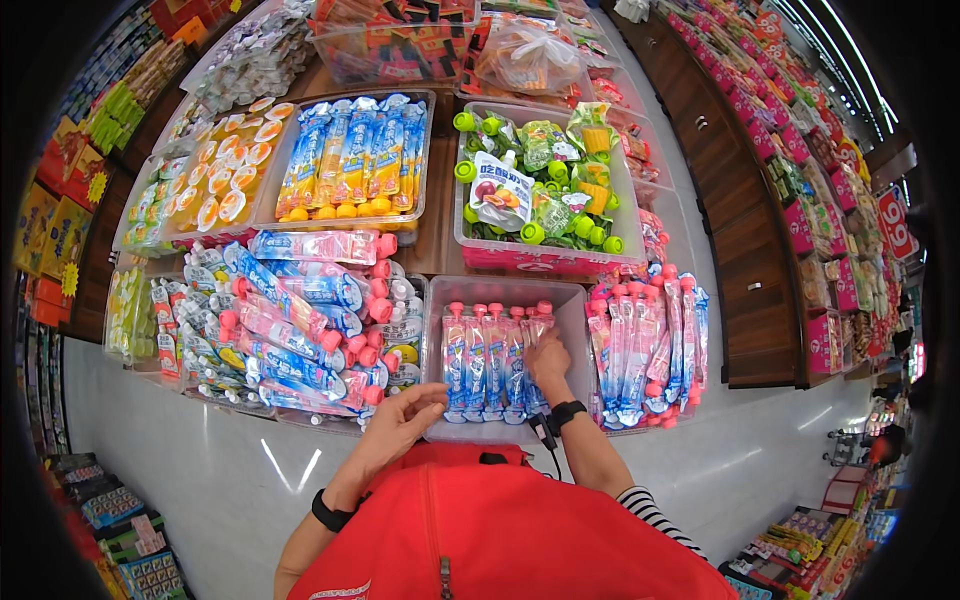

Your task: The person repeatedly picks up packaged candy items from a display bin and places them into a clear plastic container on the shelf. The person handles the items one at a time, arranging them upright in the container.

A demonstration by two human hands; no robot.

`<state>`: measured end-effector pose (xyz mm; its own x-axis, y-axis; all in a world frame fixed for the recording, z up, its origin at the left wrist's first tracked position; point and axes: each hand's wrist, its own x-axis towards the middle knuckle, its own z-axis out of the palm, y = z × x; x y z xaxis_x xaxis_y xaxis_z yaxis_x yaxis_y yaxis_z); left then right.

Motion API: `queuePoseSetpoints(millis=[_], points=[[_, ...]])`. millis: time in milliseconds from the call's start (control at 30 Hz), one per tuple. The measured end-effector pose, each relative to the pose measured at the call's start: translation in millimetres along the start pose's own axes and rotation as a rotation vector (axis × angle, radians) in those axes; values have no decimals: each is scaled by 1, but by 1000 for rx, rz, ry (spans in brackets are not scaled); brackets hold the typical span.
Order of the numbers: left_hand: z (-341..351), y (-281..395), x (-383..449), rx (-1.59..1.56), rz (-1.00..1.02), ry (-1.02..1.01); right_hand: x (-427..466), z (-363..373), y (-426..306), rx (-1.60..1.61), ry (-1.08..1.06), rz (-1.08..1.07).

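Note:
A clear plastic bin sits right before me with a row of pink-capped drink pouches standing side by side in it. My right hand reaches into the bin and touches the rightmost pouch; its fingertips are partly hidden, so I cannot tell whether they grip. At the bin's front left corner, my left hand is empty, its fingers loosely bent and apart. A jumbled heap of similar pouches lies left of the bin. More pouches are lined up to its right.
Behind stand a bin of yellow-capped pouches, a bin of green-capped pouches and a tray of jelly cups. A tied plastic bag lies farther back. Wooden cabinets with stocked shelves line the right aisle.

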<state>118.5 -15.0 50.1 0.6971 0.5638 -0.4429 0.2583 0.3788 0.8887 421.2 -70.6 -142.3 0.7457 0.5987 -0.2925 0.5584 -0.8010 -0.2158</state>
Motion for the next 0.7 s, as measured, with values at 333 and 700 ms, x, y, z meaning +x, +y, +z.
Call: queuePoseSetpoints(millis=[333, 700], points=[[-1, -3, 3, -60, 19, 20, -3, 0, 2, -94, 5, -198], [-5, -9, 0, -128, 12, 68, -24, -17, 50, -396, -366, -438]])
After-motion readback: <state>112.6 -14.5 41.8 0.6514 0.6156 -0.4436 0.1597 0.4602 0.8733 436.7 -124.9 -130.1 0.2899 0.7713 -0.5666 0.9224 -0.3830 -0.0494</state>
